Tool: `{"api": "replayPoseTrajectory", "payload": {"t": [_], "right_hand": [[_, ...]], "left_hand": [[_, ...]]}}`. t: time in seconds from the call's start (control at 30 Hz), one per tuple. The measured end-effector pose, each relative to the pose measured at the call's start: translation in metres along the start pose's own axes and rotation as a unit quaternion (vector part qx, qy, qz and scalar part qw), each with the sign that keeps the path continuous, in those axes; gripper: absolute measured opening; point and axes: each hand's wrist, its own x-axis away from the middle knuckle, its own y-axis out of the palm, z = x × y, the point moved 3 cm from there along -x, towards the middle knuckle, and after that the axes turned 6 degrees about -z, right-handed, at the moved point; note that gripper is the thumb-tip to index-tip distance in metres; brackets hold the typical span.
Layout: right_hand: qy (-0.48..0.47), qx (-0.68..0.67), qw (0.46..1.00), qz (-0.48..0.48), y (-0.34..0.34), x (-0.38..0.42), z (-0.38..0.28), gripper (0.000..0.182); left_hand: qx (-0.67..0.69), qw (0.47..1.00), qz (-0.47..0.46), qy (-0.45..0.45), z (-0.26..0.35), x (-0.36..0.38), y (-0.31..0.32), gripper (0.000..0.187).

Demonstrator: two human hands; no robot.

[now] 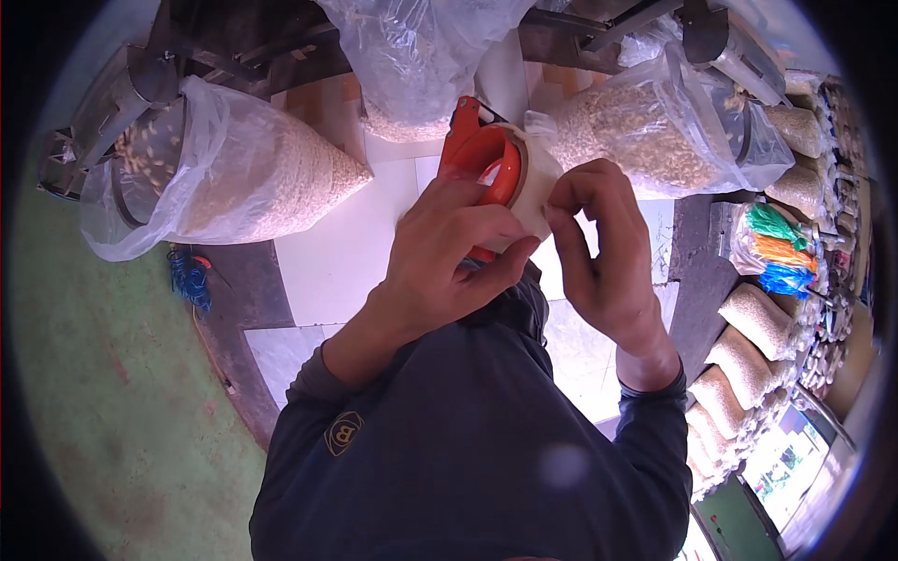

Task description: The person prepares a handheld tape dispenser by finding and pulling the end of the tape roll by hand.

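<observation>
An orange tape dispenser [506, 178] is in my left hand [447, 238], whose fingers wrap round its frame near the middle of the view. A wide roll of pale tape [537, 173] sits on it, facing right. My right hand [610, 248] is at the roll's right side, thumb and forefinger pinched together at the tape's edge. The exact bit of tape between those fingertips is too small to see clearly. Part of the dispenser lies hidden behind my left hand.
Clear plastic bags of pale pellet-like pieces stand at left [271, 173], at the back [407, 103] and at right [645, 126]. Metal chutes [112, 103] reach into the side bags. Filled bags [748, 346] are stacked at right, near bundles of coloured strips [781, 248]. Blue string [192, 279] lies at left.
</observation>
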Motion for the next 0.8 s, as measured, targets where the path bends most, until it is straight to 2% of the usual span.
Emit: {"api": "replayPoseTrajectory", "payload": {"t": [0.17,0.23,0.3,0.43,0.53,0.57,0.63,0.7,0.8], "right_hand": [[0.071,-0.137,0.987,0.048,0.0,0.003,0.012,0.016],[0.05,-0.137,0.986,0.075,-0.003,-0.001,0.018,0.01],[0.082,-0.164,0.978,0.098,-0.005,0.0,0.028,0.007],[0.117,-0.206,0.965,0.114,-0.012,-0.005,0.047,0.008],[0.115,-0.352,0.922,0.111,-0.013,-0.008,0.05,0.015],[0.113,-0.352,0.922,0.113,-0.013,-0.004,0.048,0.015],[0.062,-0.237,0.955,0.167,-0.015,0.008,0.037,0.019],[-0.066,-0.154,0.978,0.124,-0.015,0.018,0.013,0.028],[-0.105,-0.074,0.984,0.125,-0.006,0.013,-0.008,0.037]], "left_hand": [[0.023,0.999,-0.023,-0.005,0.002,0.005,-0.005,0.041],[0.031,0.999,-0.037,0.007,0.004,0.006,-0.007,0.041],[0.056,0.998,-0.039,-0.004,0.006,0.007,-0.008,0.042],[0.096,0.995,-0.017,0.022,0.004,0.016,-0.009,0.045],[0.158,0.987,0.004,0.002,0.003,0.016,-0.012,0.046],[0.177,0.984,0.015,-0.005,0.002,0.016,-0.014,0.046],[0.193,0.981,0.025,-0.011,0.002,0.016,-0.016,0.047],[0.181,0.983,0.031,-0.029,0.001,0.018,-0.017,0.046],[0.165,0.986,0.024,-0.014,-0.001,0.015,-0.015,0.045]]}}
